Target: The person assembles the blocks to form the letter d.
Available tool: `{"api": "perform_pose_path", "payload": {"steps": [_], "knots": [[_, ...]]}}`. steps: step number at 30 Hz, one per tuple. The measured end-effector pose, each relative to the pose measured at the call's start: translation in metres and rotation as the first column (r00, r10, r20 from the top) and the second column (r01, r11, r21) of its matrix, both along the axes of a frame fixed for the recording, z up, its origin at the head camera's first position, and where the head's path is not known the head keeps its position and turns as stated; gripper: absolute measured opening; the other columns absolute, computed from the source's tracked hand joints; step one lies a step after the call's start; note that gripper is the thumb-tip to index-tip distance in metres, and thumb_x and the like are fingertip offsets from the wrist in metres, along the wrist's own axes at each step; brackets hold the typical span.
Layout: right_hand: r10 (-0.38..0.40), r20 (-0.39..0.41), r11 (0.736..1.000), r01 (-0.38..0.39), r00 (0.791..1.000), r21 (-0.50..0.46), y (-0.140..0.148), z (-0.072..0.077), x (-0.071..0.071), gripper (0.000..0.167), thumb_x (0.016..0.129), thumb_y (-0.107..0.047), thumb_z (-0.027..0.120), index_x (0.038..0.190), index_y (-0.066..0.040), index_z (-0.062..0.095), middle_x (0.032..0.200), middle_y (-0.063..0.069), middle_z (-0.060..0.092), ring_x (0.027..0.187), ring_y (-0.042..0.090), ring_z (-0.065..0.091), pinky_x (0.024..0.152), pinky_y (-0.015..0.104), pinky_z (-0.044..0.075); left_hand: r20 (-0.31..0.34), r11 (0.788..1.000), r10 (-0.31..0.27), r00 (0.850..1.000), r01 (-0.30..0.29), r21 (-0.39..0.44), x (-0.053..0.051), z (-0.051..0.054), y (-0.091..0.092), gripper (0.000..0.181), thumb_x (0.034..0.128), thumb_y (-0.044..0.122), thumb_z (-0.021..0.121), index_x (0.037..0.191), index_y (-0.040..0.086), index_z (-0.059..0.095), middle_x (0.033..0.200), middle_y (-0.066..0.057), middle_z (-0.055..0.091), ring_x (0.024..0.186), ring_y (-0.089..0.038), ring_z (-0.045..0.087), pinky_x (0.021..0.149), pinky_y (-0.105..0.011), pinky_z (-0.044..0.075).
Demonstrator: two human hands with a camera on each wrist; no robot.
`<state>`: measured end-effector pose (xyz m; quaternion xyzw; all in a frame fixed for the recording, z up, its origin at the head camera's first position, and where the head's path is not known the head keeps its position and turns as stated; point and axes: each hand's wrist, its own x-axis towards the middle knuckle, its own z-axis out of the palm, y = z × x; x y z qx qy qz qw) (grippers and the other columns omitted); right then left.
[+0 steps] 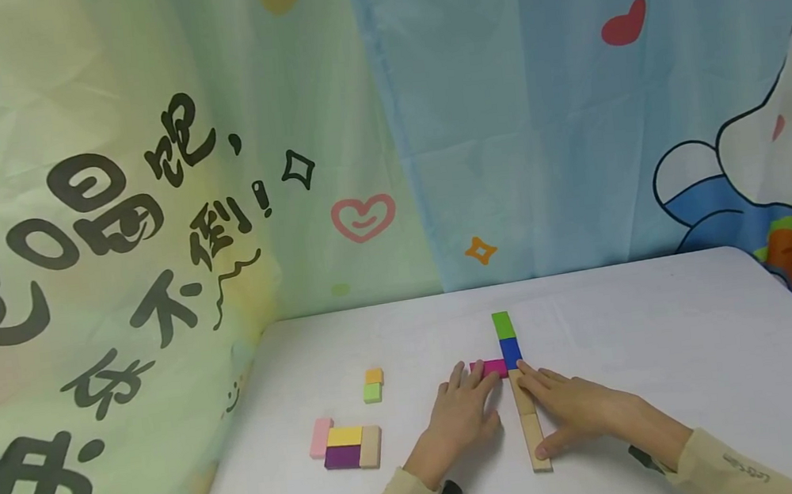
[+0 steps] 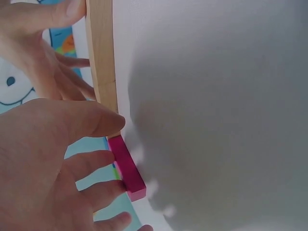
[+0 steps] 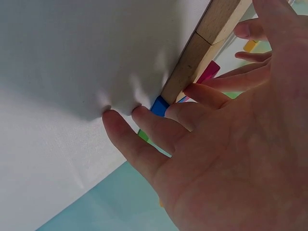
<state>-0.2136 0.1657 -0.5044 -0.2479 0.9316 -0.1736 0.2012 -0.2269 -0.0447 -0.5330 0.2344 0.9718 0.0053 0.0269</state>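
Note:
Two wooden blocks (image 1: 530, 425), end to end, form a column with a blue block (image 1: 510, 353) and a green block (image 1: 503, 325) beyond them. A magenta block (image 1: 495, 368) juts left from beside the blue one. My left hand (image 1: 457, 414) has its fingers extended, and its fingertips touch the magenta block (image 2: 127, 168). Along the column's right side lies my right hand (image 1: 583, 406), thumb on the nearer wooden block and fingertips by the blue block. In the right wrist view its fingers reach the blue block (image 3: 160, 106) and the wooden blocks (image 3: 186, 65).
On the white table (image 1: 632, 320), to the left, a pink block (image 1: 320, 438), a yellow block (image 1: 344, 436), a purple block (image 1: 342, 457) and a wooden block (image 1: 370, 447) lie together. Behind them an orange block (image 1: 374, 375) touches a light green block (image 1: 372, 393). A printed curtain (image 1: 469, 113) hangs behind.

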Motion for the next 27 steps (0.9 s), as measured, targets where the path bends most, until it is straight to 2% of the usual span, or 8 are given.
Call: {"api": "perform_pose_path", "payload": {"steps": [18,24,27], "knots": [[0.006,0.005,1.0,-0.006,1.0,-0.005,0.001,-0.0015,-0.0009,0.114,0.071,-0.064,0.08,0.154,-0.002,0.031,0.166,0.024,0.018,0.145,0.053,0.031,0.103,0.077,0.034,-0.005,1.0,0.001,1.0,-0.001,0.001,0.0008,-0.0002,-0.001,0.062,0.0932,0.041,0.067,0.15,0.03,0.046,0.159,0.001,0.042,0.146,-0.03,0.041,0.107,-0.045,0.048],[-0.005,0.015,1.0,0.005,1.0,0.003,0.0008,-0.0024,-0.0018,0.115,0.071,-0.065,0.079,0.154,-0.003,0.031,0.166,0.023,0.018,0.146,0.051,0.03,0.104,0.077,0.034,-0.037,0.999,-0.032,0.999,0.033,0.031,0.0002,0.0008,-0.0036,0.056,0.0949,0.038,0.066,0.148,0.027,0.05,0.157,-0.002,0.045,0.142,-0.03,0.044,0.106,-0.044,0.05],[-0.002,0.016,1.0,0.002,1.0,0.001,0.0007,-0.0025,-0.0011,0.115,0.071,-0.065,0.079,0.154,-0.002,0.031,0.166,0.023,0.017,0.146,0.052,0.03,0.103,0.077,0.034,-0.07,0.995,-0.09,0.994,0.092,0.034,0.0,0.0006,-0.0099,0.055,0.098,0.038,0.062,0.15,0.026,0.047,0.157,-0.001,0.045,0.143,-0.027,0.044,0.108,-0.042,0.048]]}}
